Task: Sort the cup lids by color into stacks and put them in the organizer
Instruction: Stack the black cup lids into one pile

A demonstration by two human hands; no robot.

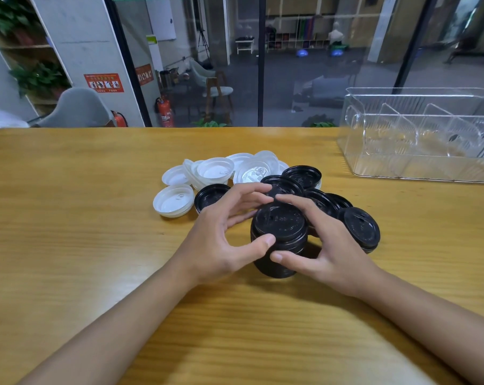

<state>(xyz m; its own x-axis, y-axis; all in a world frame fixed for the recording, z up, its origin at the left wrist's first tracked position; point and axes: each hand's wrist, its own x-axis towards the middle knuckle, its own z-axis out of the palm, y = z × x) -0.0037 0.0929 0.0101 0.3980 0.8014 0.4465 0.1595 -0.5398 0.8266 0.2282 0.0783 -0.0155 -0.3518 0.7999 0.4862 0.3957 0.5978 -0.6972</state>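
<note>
A stack of black lids (279, 232) stands on the wooden table (68, 218) in front of me. My left hand (221, 240) curls round its left side, thumb on the front and fingers over the back rim. My right hand (324, 245) grips the right side in the same way. Loose black lids (361, 227) lie to the right and behind the stack, one more black lid (207, 196) to the left. White lids (216, 169) lie scattered behind, with one white lid (173, 200) at the left. The clear organizer (418, 140) sits at the far right.
The organizer has several clear dividers and holds nothing I can see. Beyond the table's far edge is a glass wall. Bare wood stretches to the left of the lids and across the near side.
</note>
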